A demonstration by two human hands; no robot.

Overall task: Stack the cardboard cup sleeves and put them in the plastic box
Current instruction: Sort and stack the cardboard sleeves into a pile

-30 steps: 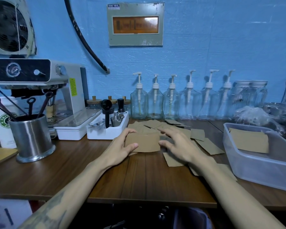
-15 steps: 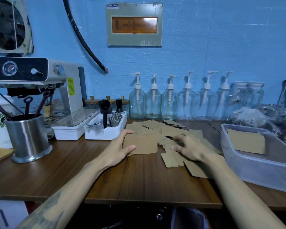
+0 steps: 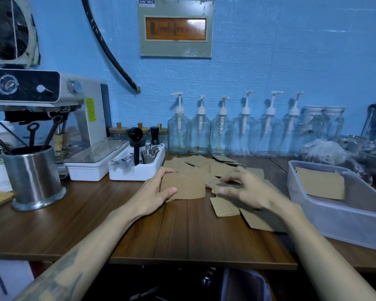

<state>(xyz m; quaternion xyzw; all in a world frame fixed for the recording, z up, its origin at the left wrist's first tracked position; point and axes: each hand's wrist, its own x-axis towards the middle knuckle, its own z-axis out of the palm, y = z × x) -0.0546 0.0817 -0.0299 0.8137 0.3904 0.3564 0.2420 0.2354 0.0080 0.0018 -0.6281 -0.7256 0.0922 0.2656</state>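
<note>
Left hand (image 3: 154,192) grips the sleeve stack (image 3: 183,186); right hand (image 3: 245,192) hovers, fingers loosely spread. Sleeves are light, flexible: grip by the edges.

Loose cup sleeves (image 3: 215,168) lie mid-tabletop (image 3: 182,231), the plastic box (image 3: 343,216) to their right with sleeves in it, pump bottles (image 3: 221,135) behind, the coffee machine (image 3: 52,109) far left

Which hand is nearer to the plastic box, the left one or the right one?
The right. The right hand hovers over loose sleeves just left of the plastic box; the left hand grips a stack of sleeves farther left.
</note>
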